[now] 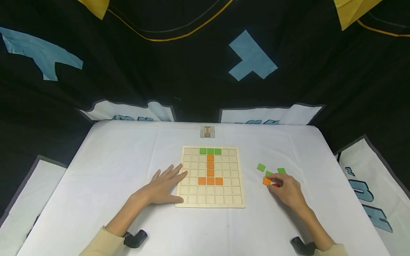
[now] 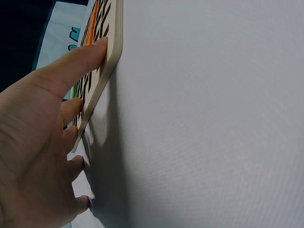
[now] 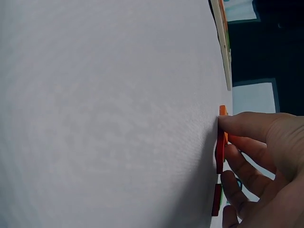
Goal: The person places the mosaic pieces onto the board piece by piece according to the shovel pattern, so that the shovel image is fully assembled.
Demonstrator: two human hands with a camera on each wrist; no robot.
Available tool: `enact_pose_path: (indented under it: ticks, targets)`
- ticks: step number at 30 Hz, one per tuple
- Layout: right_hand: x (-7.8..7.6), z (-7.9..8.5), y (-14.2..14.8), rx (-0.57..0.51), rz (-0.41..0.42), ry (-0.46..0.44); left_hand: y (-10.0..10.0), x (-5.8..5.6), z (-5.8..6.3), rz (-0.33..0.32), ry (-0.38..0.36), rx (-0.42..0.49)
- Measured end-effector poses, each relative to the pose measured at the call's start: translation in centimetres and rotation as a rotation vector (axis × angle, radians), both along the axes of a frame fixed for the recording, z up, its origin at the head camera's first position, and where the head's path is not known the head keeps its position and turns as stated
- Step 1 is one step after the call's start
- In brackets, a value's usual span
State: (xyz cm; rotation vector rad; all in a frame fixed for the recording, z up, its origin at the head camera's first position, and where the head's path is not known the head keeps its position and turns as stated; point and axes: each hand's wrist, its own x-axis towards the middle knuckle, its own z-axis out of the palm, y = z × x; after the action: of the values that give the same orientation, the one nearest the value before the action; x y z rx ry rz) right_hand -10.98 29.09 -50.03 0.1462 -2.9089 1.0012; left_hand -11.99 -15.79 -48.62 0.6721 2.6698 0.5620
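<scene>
Wooden grid board sits just below the middle of the head frame, flat on the white table. Starting from the upper left, I pick out a pale blue patch on the black curtain; at the lower left, a beige sleeve and a dark wrist device lead me up to the left hand. Its fingers are spread apart and clamp nothing, the thumb and nearest fingers reaching over the board's left edge; my left wrist view shows the thumb resting on the rim near a corner. At the centre of the frame I count three green squares side by side in the board's top row, three orange squares running down beneath the middle one, and three more orange ones across the row below. Above the board shows a small grid picture, near the table's far edge. Right of centre, the right hand has its thumb and fingers pinched on an orange tile; I cannot tell whether it touches the tabletop. A red piece shows under the fingers, partly hidden, and near them lie three green tiles, one partly covered by the hand. At the far right, white fabric with blue shapes hangs beside the table.
</scene>
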Motion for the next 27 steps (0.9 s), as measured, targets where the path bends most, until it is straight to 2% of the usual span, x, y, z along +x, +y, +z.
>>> enact_pose_path:
  ticks: [14,20,27]
  targets:
    - [-0.1,0.4,-1.4,0.005,0.046,0.039,0.0,0.0,0.0,0.003,0.003,-0.026]
    - [-0.3,1.1,-4.2,-0.037,0.099,0.055,0.0,-0.1,0.0,0.003,0.003,-0.030]
    - [0.2,1.9,-8.7,-0.102,0.197,0.051,0.0,0.0,0.0,-0.001,0.005,-0.026]
